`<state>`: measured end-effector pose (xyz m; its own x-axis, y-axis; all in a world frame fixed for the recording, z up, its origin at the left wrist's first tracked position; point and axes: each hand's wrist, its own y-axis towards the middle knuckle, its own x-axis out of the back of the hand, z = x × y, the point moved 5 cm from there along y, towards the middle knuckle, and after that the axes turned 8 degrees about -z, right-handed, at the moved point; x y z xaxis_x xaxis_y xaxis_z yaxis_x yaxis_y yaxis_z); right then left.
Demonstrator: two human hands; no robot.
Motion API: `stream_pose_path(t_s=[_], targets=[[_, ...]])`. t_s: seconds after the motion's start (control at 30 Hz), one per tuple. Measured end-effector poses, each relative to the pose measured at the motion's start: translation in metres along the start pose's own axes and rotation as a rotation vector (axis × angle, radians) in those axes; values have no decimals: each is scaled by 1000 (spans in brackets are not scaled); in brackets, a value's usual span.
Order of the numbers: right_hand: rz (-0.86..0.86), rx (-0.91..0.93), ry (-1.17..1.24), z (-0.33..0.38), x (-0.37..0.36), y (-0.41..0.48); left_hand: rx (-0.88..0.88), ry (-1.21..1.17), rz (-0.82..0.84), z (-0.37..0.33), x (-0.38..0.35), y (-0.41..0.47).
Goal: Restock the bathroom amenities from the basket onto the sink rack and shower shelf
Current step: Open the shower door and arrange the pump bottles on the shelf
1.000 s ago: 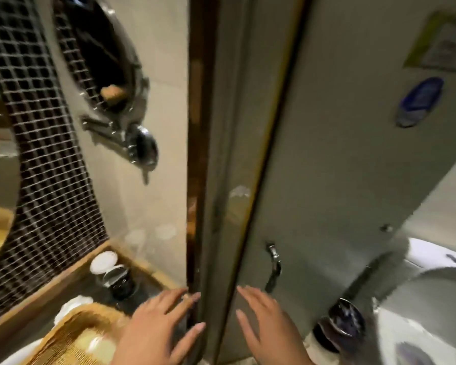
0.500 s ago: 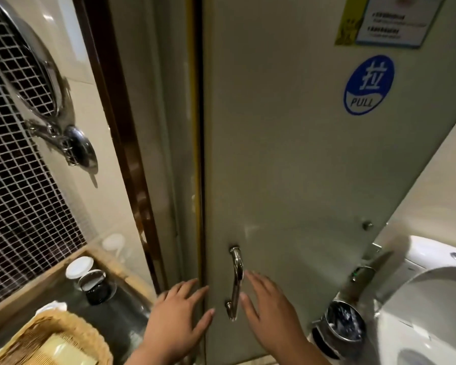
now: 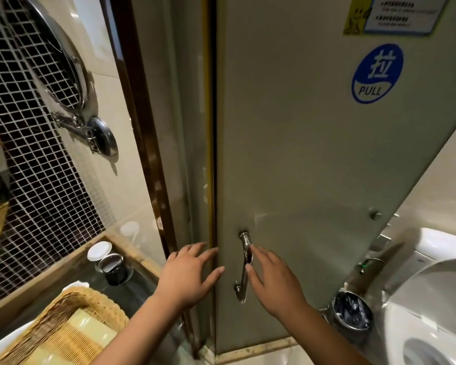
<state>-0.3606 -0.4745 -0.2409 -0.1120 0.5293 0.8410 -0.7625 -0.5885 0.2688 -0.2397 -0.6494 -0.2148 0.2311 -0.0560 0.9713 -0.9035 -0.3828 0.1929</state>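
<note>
Door (image 3: 300, 154) is not yet opened. Left hand (image 3: 192, 272) and right hand (image 3: 271, 283) are spread, empty. Handle (image 3: 244, 267) must be gripped, pulled.

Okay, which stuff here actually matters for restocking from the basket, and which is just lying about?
For the job: wicker basket, door with the PULL sticker, its metal handle, left hand and right hand near it.
Just there: round wall mirror, black jar, metal bin, toilet, door notice.
</note>
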Motion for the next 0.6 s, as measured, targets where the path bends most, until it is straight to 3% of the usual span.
stream_pose_path(t_s=[0.2, 0.27, 0.4, 0.6], targets=[[-25, -35, 43, 3, -2, 8, -8, -9, 9, -1, 8, 5], [-13, -129, 109, -6, -12, 17, -9, -7, -5, -2, 9, 9], [124, -510, 463, -28, -47, 32, -38, 0, -11, -6, 6, 22], [183, -556, 645, -28, -77, 37, 42, 55, 3, -14, -13, 25]])
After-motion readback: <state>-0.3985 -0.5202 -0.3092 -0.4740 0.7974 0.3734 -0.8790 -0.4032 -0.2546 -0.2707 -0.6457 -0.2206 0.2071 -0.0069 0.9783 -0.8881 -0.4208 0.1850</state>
